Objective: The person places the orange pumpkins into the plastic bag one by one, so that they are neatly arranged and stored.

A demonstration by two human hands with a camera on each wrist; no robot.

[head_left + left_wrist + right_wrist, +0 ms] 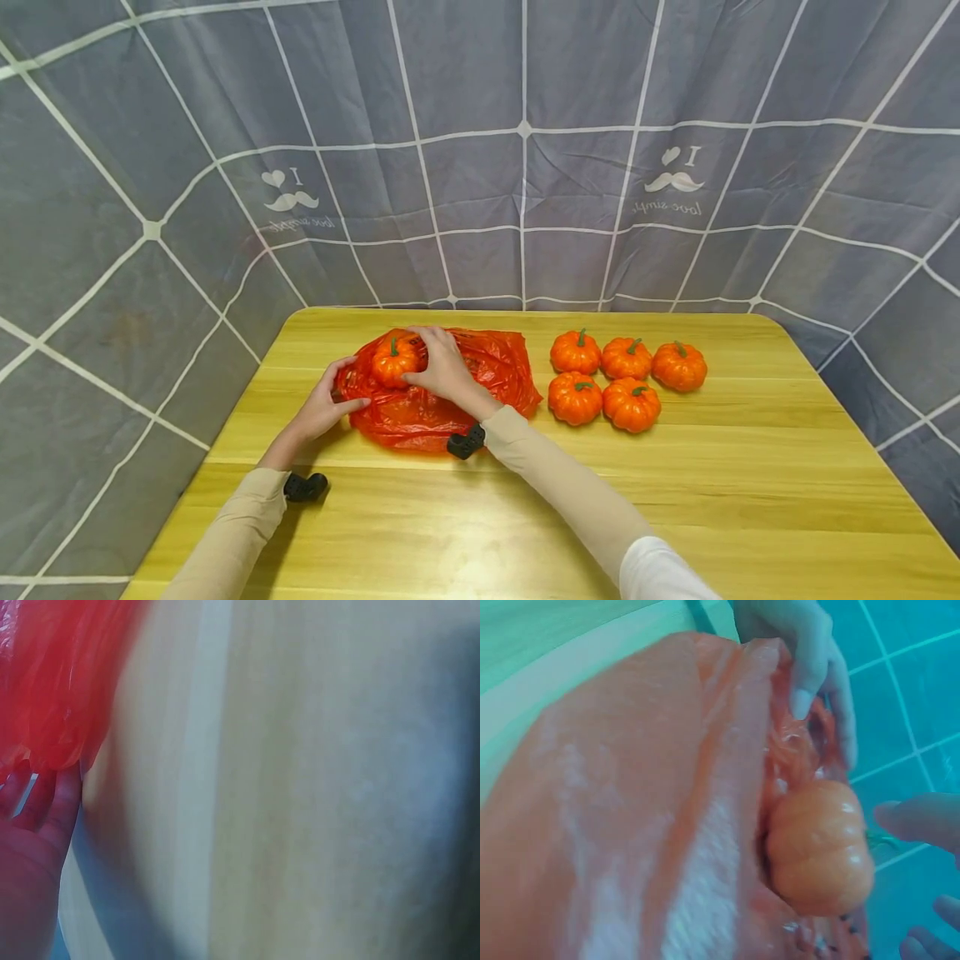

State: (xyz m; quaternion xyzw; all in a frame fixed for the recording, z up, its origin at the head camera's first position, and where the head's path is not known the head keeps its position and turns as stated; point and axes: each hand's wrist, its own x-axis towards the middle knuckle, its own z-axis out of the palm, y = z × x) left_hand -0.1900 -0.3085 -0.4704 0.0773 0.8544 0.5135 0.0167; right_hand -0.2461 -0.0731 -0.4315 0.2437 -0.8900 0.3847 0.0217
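A red plastic bag [420, 421] lies crumpled on the left half of the table, its gathered mouth toward the left. One small orange pumpkin [393, 363] with a green stem sits at that mouth, against the bag's folds. My left hand [321, 410] holds the bag's left edge between thumb and fingers; its fingertips [64, 776] meet the red plastic in the left wrist view. Over the bag, my right hand [447, 371] reaches around the pumpkin's right side. In the right wrist view its thumb [922, 817] stands slightly apart from the pumpkin, near the stem, with the fingers spread.
To the right of the bag, several orange pumpkins [628, 358] with green stems stand close together in two rows. The wooden table [480, 517] is bordered at the back and sides by a grey curtain [480, 183] with white lines.
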